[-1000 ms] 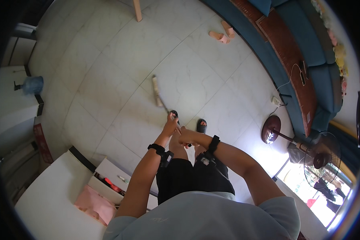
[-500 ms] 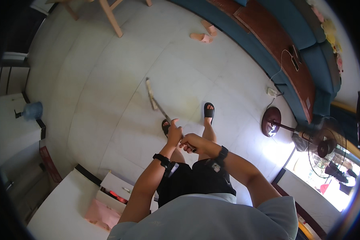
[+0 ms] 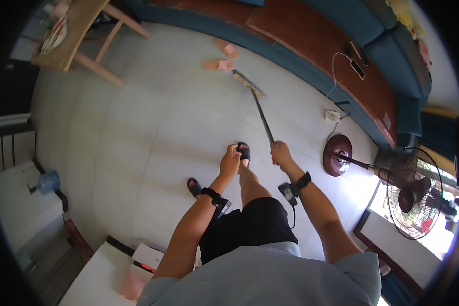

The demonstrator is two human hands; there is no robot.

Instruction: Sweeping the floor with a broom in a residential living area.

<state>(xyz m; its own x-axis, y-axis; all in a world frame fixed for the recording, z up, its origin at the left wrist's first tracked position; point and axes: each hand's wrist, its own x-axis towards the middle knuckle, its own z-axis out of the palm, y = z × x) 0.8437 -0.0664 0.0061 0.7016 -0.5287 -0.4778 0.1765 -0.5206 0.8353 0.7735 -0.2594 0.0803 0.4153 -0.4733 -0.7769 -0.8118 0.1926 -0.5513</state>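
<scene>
My right hand (image 3: pixel 280 153) grips the long dark handle of a floor brush (image 3: pixel 264 117). Its long bristled head (image 3: pixel 248 84) rests on the floor beside the pink slippers (image 3: pixel 218 65) near the sofa base. Off the handle, a little to the left, my left hand (image 3: pixel 231 160) hangs open, fingers loosely bent and empty. Below it are my legs and feet in black slides (image 3: pixel 244 149).
A wooden table (image 3: pixel 79 35) stands back left. A blue sofa (image 3: pixel 403 64) with a brown board (image 3: pixel 311 38) curves along the back and right. Right are a fan (image 3: pixel 410 194) and a power strip (image 3: pixel 332 115); left, a water jug (image 3: pixel 48 181) and white drawers (image 3: pixel 148 255).
The brush head has swung forward and right toward the slippers. My left hand has let go of the handle. My feet have stepped, and the view has turned, showing more table.
</scene>
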